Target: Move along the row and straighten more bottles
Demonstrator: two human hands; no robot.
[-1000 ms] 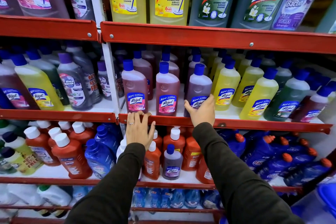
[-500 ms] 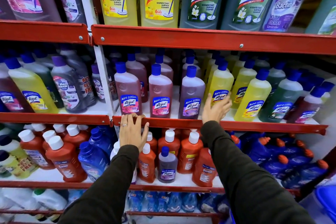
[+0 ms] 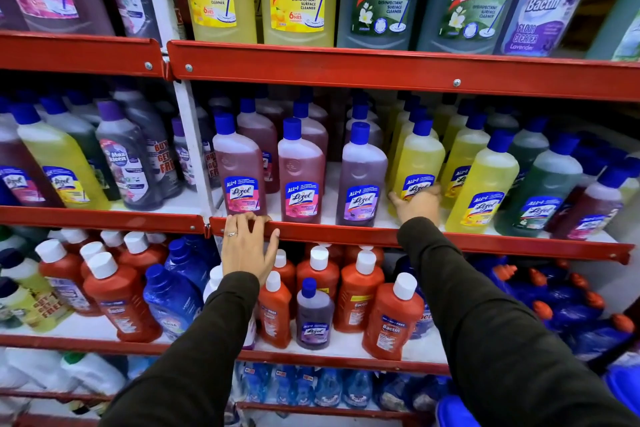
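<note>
A yellow Lizol bottle [image 3: 417, 163] at the front of the middle shelf, just right of a purple bottle [image 3: 362, 180], is being touched low on its label by the right hand [image 3: 417, 203]; the thumb is being held out to the left and the fingers are being laid against the base, though whether they are being curled round it cannot be told. The left hand [image 3: 247, 246] is being rested on the red shelf rail [image 3: 346, 234], its fingers bent over the lip just below a pink bottle [image 3: 239, 170]. The yellow bottle is being judged as stiff plastic, nearly full of liquid and so fairly heavy, with a smooth, possibly slippery skin; it is probably best being taken round the waist above the label or at the narrower shoulder under the blue cap [image 3: 423, 126]. Neighbouring bottles are being shown filled with pink, purple, yellow and green liquid, all capped and upright.
</note>
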